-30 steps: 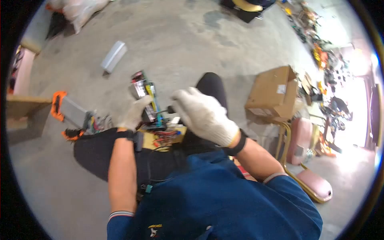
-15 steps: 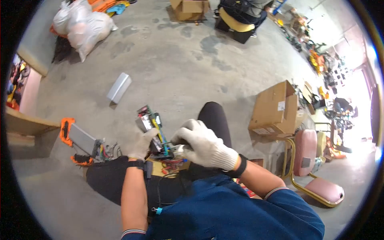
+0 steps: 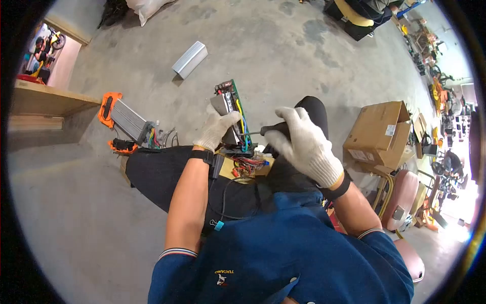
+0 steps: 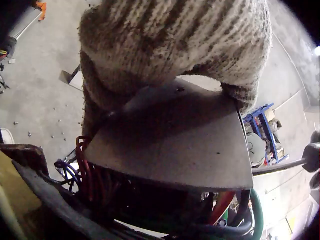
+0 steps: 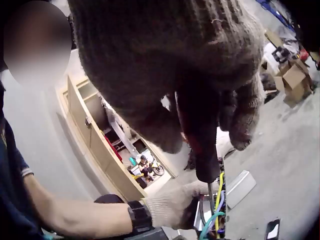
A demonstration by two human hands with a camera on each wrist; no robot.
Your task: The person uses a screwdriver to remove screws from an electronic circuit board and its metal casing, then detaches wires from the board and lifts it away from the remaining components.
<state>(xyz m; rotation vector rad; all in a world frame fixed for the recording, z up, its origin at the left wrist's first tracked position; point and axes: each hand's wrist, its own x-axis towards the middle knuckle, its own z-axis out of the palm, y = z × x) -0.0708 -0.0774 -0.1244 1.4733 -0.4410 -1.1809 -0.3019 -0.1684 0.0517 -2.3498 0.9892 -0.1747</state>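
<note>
My gloved left hand (image 3: 215,133) grips a grey metal plate (image 4: 175,135) on a circuit board assembly (image 3: 234,93), its fingers across the top and its thumb at the edge. Yellow and blue wires run along the board's right side. My gloved right hand (image 3: 311,152) holds a screwdriver (image 5: 206,162) by its dark handle, with some fingers spread loosely. The shaft points left, its tip end at the assembly beside the plate. A bundle of red and other coloured wires (image 3: 245,166) lies below the board, close to my legs.
A silver metal casing (image 3: 190,60) lies on the floor ahead. To the left are a finned grey unit with orange ends (image 3: 129,119) and a wooden cabinet (image 3: 55,106). A cardboard box (image 3: 377,131) and a pink chair (image 3: 403,197) stand at the right.
The head view has swung, so everything sits farther right in it. The right hand's fingers have loosened and spread around the screwdriver, and its shaft now shows. The left hand keeps its grip.
</note>
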